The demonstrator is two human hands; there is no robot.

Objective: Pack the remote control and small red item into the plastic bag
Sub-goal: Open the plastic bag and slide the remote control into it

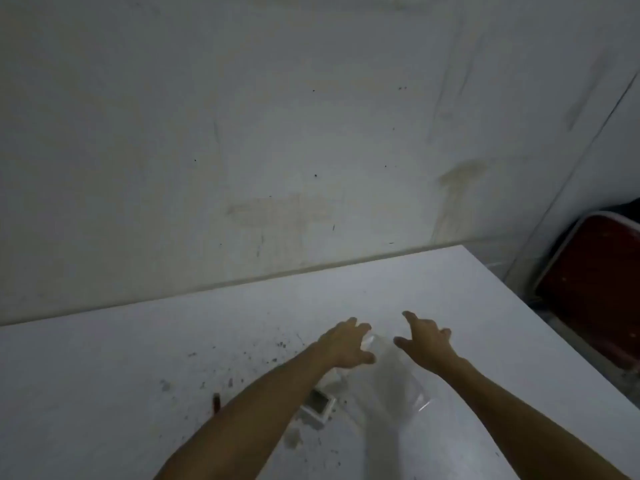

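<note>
A clear plastic bag [398, 379] lies flat on the white table [138, 375], between my two hands. My left hand [346, 344] rests at the bag's far left corner, fingers spread. My right hand [427, 344] hovers over the far right corner, fingers apart and holding nothing. A white remote control [317, 407] with a dark screen lies under my left forearm, mostly hidden. A small dark red item [216, 400] peeks out at the left of that forearm.
The table is speckled with dark crumbs near the hands. A stained wall [277, 133] rises right behind the table's far edge. A red padded chair [595, 289] stands beyond the table's right edge.
</note>
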